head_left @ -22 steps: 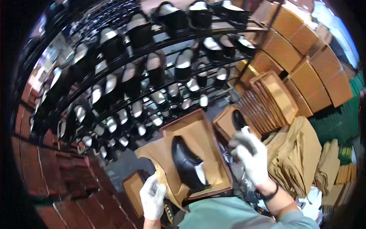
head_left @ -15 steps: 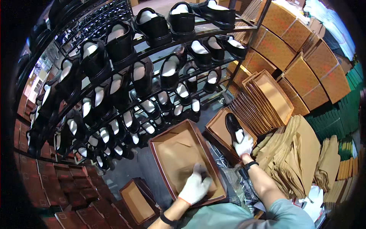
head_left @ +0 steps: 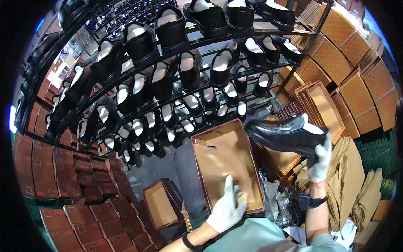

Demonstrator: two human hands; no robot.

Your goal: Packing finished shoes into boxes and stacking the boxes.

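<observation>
A black leather shoe (head_left: 287,135) with white stuffing inside is up off the surface, toe pointing left. My right hand (head_left: 320,161), in a white glove, grips it by the heel. Lower left of the shoe, an open shoe box (head_left: 259,189) with a dark red rim is lined with brown paper (head_left: 220,161). My left hand (head_left: 228,205), also gloved, is over the near end of this box, fingers apart against the paper. The shoe's toe hangs at the box's right rim.
A metal rack (head_left: 201,40) with rows of black shoes spans the far side. Stacked red boxes (head_left: 84,214) are at left. A smaller open box (head_left: 157,206) stands lower left. Nested box parts (head_left: 321,105), brown paper sheets (head_left: 344,176) and large cartons (head_left: 357,96) fill the right.
My right hand has lifted the shoe off the box stack and turned it toward the lined box. My left hand stays at the paper, its fingers now spread. The whole view has shifted.
</observation>
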